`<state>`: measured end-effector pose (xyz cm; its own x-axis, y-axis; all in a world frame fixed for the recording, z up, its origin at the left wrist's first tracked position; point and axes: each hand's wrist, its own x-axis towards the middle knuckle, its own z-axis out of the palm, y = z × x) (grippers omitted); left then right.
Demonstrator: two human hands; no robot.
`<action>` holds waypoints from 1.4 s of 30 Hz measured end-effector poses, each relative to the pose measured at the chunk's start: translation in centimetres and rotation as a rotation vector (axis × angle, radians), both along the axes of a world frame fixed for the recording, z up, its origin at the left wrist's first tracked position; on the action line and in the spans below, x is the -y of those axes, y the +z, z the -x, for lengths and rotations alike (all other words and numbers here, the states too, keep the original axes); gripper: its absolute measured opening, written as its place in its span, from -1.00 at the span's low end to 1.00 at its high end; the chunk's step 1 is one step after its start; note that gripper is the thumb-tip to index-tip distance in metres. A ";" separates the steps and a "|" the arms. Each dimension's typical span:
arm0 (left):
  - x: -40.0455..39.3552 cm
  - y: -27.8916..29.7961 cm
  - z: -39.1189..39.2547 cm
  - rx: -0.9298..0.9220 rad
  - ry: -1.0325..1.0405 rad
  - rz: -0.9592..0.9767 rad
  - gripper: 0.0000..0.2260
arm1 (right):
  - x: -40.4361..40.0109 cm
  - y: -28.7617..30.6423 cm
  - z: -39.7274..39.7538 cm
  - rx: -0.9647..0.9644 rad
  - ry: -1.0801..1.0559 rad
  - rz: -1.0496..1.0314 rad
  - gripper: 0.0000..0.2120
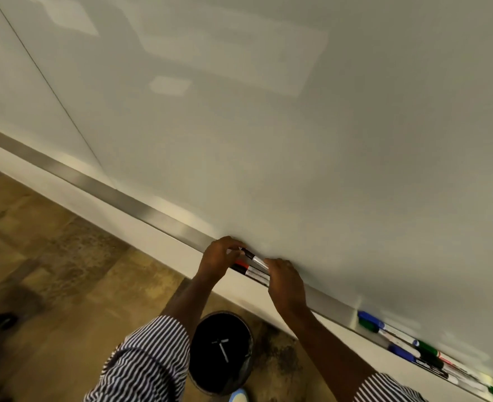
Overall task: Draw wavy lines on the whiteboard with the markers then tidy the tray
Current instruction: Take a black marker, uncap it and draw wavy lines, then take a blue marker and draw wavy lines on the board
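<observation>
You are holding a black marker [254,257] over the tray [330,306] with both hands, left hand [219,256] pinching its cap end, right hand [285,281] gripping its body.

The right hand [286,281] covers the rear of the black marker [254,257]; the left hand [220,255] hides its tip. Right of it, blurred markers [419,348] run off the frame's edge
</observation>
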<state>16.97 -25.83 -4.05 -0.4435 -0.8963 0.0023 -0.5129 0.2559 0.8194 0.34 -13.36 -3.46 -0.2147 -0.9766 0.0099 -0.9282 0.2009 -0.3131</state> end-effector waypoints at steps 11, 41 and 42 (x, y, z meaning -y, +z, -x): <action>0.1 -3.5 0.3 0.203 0.042 0.297 -0.93 | 0.1 -3.5 -0.1 -0.245 0.171 -0.162 -0.30; -13.3 0.3 14.4 -0.147 -0.361 0.347 -0.68 | -12.1 -1.3 10.2 -0.106 0.056 -0.085 -0.55; -14.1 -0.1 15.3 -0.124 -0.429 0.371 -0.67 | -13.3 -1.3 11.0 -0.100 0.028 -0.085 -0.58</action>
<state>1.62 -11.71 -4.12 -0.7434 -0.5658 0.3567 -0.2060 0.7011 0.6826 -10.64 -0.10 -4.80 -0.1890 -0.9805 -0.0535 -0.9596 0.1960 -0.2021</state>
